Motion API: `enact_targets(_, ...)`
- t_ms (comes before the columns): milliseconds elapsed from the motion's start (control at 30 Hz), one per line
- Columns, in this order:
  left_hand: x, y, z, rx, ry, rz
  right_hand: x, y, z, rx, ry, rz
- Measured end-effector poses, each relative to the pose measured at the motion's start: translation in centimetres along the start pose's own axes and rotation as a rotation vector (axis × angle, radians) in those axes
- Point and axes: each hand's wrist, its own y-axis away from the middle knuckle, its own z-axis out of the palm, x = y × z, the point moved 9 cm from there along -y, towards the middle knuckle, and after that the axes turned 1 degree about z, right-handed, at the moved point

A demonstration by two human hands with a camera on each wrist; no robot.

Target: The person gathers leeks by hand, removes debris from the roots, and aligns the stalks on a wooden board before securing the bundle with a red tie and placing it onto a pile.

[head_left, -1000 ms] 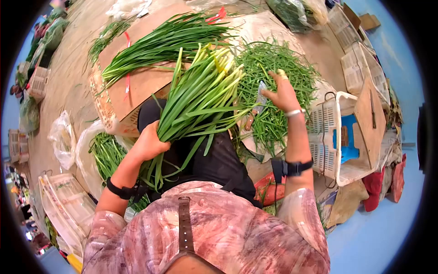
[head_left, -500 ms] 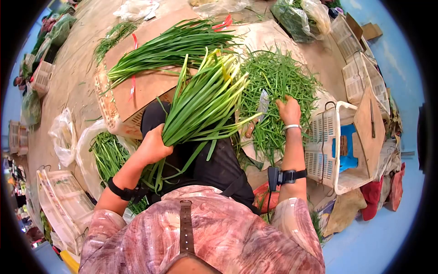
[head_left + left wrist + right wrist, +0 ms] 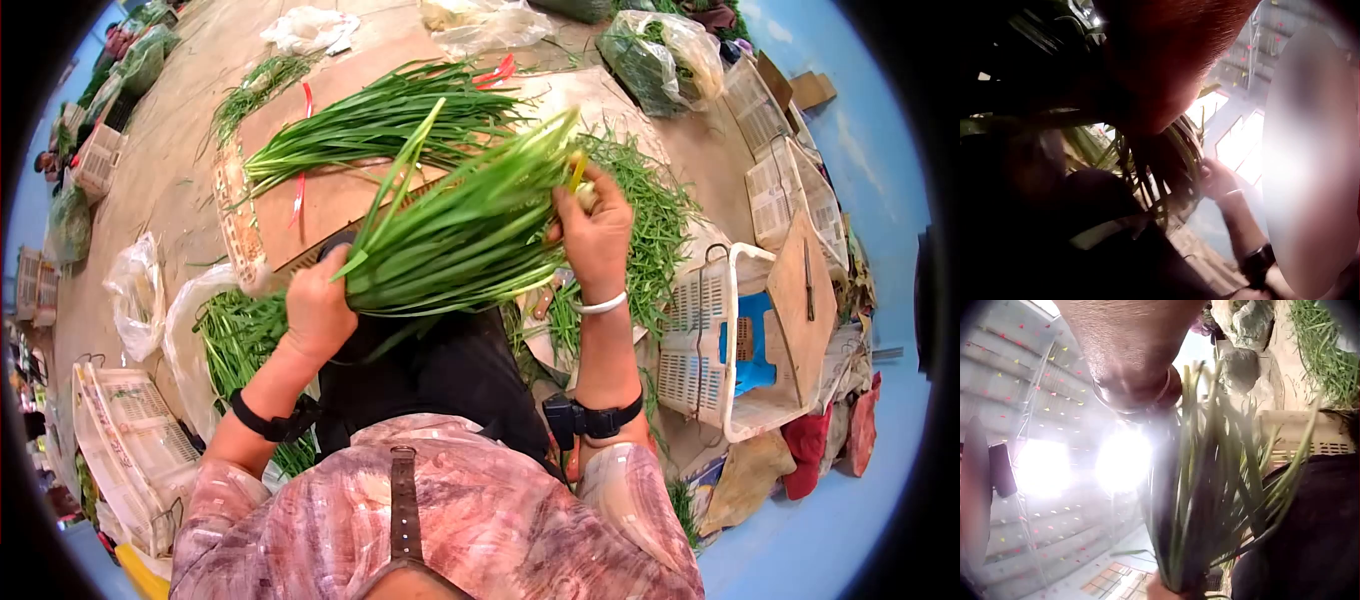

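In the head view my left hand (image 3: pixel 320 308) grips a bunch of garlic chives (image 3: pixel 455 230) by its leafy end, over the dark-trousered lap. My right hand (image 3: pixel 597 230) is at the bunch's pale stem end, thumb and fingers curled in on the stems beside a yellow strip (image 3: pixel 578 172). The right wrist view shows the long chives (image 3: pixel 1200 481) stretching between both hands. Under the right hand lies a knife, its wooden handle (image 3: pixel 543 303) showing and its blade mostly hidden. A heap of loose green trimmings (image 3: pixel 640 200) spreads beyond the right hand.
Another chive bunch (image 3: pixel 390 120) lies on a board (image 3: pixel 275 205) over a crate, with red ties near it. More chives (image 3: pixel 235 340) fill a plastic bag at the left. A white crate (image 3: pixel 690 340) with a blue stool (image 3: pixel 757 345) inside stands right.
My right hand has come up from the heap of trimmings to the stem end of the bunch. The bunch has swung flatter, toward the right hand, still in my left hand.
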Motion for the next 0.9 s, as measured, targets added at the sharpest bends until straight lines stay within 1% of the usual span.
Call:
enact_targets(33,0.2,0.3,1.0,-0.069,-0.028,0.004,2.5,-0.1,-0.8,-0.009,0.119,0.029)
enact_targets(67,-0.2,1.0,2.0,-0.067,-0.019,0.001,3.2,0.1,-1.8,0.011,0.421,-0.199)
enact_targets(100,0.0,1.0,2.3,-0.070,-0.010,-0.001,2.3,1.0,-1.5,0.017,0.725,-0.419)
enact_targets(133,-0.2,1.3,2.5,-0.084,-0.017,-0.044,4.3,1.0,-2.8,-0.029,0.594,-0.211)
enact_targets(167,-0.4,1.5,2.6,-0.099,-0.028,-0.080,5.0,1.5,-3.3,-0.065,0.456,-0.004)
enact_targets(200,-0.4,1.4,2.6,-0.116,-0.034,-0.079,5.1,1.7,-3.7,-0.120,0.343,0.128)
enact_targets(233,-0.5,1.5,2.7,-0.112,-0.034,-0.076,4.9,2.1,-4.2,-0.136,0.142,0.247)
enact_targets(300,-0.8,1.8,3.5,-0.154,-0.074,-0.057,2.9,2.4,-5.1,-0.147,-0.031,0.222)
enact_targets(367,-0.4,1.6,3.4,-0.133,-0.060,-0.042,1.9,2.2,-7.1,-0.117,-0.057,0.184)
enact_targets(433,-0.2,1.7,3.3,-0.113,-0.046,-0.033,2.3,1.4,-9.3,-0.081,-0.133,0.176)
enact_targets(467,-0.1,1.7,3.3,-0.107,-0.036,-0.022,2.5,1.0,-9.6,-0.126,-0.197,0.191)
enact_targets(500,-0.1,1.7,3.3,-0.100,-0.027,-0.012,2.7,0.6,-10.0,-0.126,-0.196,0.190)
enact_targets(600,0.1,1.8,3.4,-0.120,-0.061,0.010,2.9,0.0,-10.1,-0.181,-0.349,0.232)
enact_targets(767,0.0,2.0,3.2,-0.099,-0.046,0.017,1.3,-1.2,-10.7,-0.201,-0.416,0.213)
enact_targets(833,0.0,2.0,3.2,-0.085,-0.040,0.011,-0.3,-2.0,-11.9,-0.288,-0.662,0.096)
enact_targets(867,0.1,2.0,3.0,-0.070,-0.045,0.017,-0.3,-2.5,-14.1,-0.123,-0.611,0.088)
enact_targets(900,0.2,2.0,2.8,-0.054,-0.052,0.022,-0.4,-2.8,-14.9,-0.126,-0.609,0.089)
